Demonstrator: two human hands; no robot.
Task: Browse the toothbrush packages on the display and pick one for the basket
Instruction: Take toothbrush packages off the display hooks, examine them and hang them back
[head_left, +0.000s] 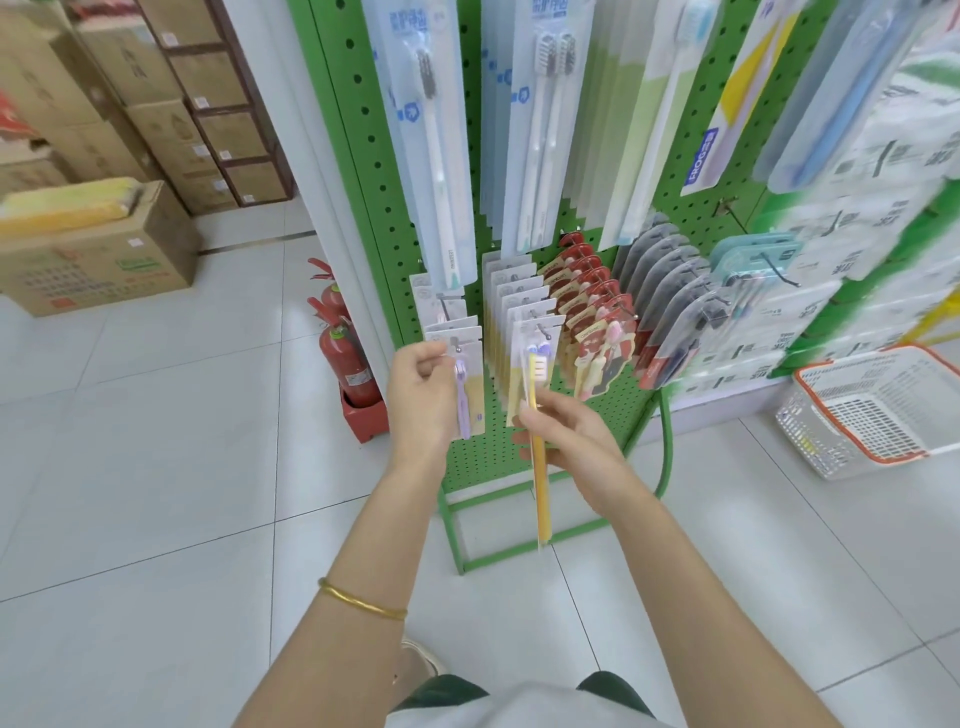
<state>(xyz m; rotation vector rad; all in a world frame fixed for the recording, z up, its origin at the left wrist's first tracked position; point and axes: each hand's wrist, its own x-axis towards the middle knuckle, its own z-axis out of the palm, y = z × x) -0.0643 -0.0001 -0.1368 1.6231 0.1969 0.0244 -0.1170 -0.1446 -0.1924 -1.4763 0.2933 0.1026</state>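
R hand (566, 436) pinches the yellow toothbrush pkg (540, 467), long axis near upright, off the display (358, 130). L hand (421, 395) grips a purple pkg (465, 400) at its lower-left corner. The basket (821, 447) lies rightward, nearer R hand.

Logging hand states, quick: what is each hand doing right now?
Left hand: closed, pinching the purple toothbrush package.
Right hand: closed, holding the yellow toothbrush package.
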